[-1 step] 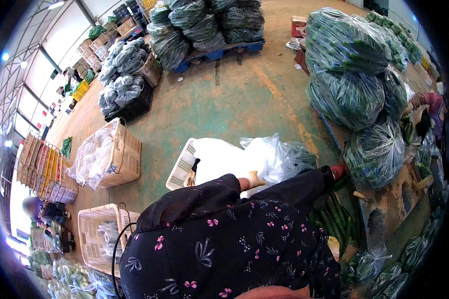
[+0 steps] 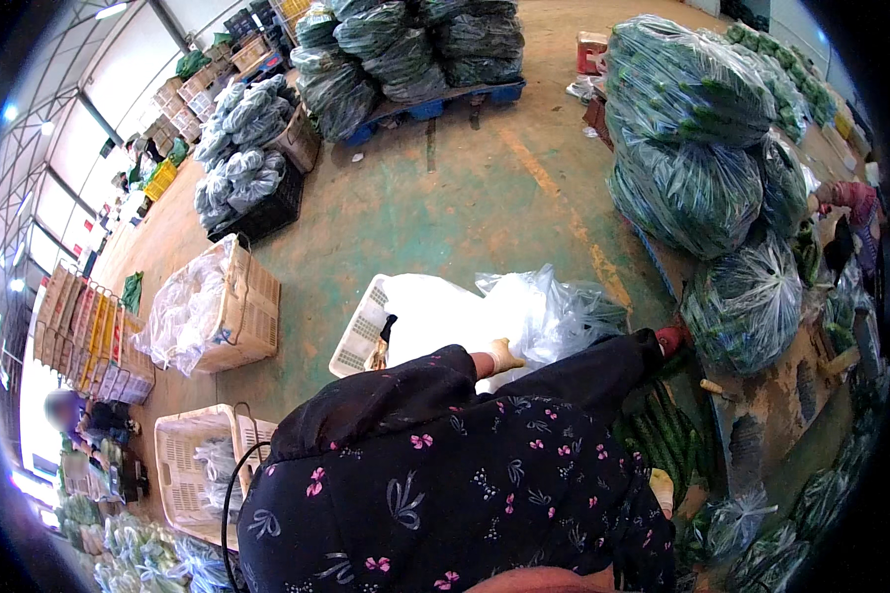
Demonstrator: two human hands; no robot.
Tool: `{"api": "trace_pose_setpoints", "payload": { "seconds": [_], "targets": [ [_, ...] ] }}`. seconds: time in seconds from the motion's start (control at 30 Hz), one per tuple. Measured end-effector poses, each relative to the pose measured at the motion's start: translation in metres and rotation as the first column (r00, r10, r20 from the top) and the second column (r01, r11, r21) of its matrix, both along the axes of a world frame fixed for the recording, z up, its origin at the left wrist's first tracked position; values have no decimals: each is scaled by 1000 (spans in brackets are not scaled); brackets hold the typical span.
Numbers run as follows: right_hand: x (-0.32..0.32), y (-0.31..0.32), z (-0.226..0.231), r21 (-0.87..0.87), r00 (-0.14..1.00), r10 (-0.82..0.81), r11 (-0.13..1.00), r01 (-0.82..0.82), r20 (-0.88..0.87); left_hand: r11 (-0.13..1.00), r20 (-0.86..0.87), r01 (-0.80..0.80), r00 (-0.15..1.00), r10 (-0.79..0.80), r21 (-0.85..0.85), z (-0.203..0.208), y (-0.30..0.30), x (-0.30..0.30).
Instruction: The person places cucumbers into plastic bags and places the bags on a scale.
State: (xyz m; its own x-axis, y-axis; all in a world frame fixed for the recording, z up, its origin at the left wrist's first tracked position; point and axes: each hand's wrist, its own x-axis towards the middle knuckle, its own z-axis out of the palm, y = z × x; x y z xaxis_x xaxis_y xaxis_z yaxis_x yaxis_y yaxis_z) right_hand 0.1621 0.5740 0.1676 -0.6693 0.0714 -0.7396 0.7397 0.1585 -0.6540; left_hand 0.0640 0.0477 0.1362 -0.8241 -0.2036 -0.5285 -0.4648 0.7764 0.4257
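My left hand [image 2: 505, 356], in a pale yellow glove, is at the near edge of a clear plastic bag [image 2: 554, 321]. Its fingers are mostly hidden, so its grip does not show. Bright white plastic lies beside the bag over a white crate [image 2: 359, 331]. Lower right, only part of my right hand [image 2: 661, 491] shows past my flowered top, also gloved in pale yellow. It is beside a heap of long green cucumbers [image 2: 663, 435]; whether it holds one is hidden.
Large bags of green produce [image 2: 687, 188] are stacked at right, near a co-worker's red-sleeved arm [image 2: 855, 203]. Left stand a crate of clear bags [image 2: 237, 306] and another crate [image 2: 173, 465]. Bagged produce on a blue pallet [image 2: 435, 107] stands ahead. Another person [image 2: 94, 425] is far left.
The co-worker's arm at the right edge has shifted slightly. My two hands and the bag look the same.
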Motion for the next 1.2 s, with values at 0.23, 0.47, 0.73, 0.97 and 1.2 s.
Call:
{"api": "trace_pose_setpoints", "payload": {
  "seconds": [0.23,0.47,0.73,0.97,1.2],
  "targets": [
    [1,11,-19,56,993,107,993,-104,-58,1000,3,-10,1000,10,19,16,-9,6],
    [-3,13,-17,65,994,109,992,-107,-31,1000,-2,-3,1000,3,20,14,-13,4],
    [8,22,-33,44,991,80,996,-76,-110,997,-12,75,997,-75,7,-5,-10,-10],
    [-1,9,-10,131,998,50,990,-55,44,991,-47,89,994,-94,-99,7,-2,-3],
    [25,10,-10,178,997,19,983,-33,79,973,-385,100,906,-176,-210,38,42,-37]
  ]
}}
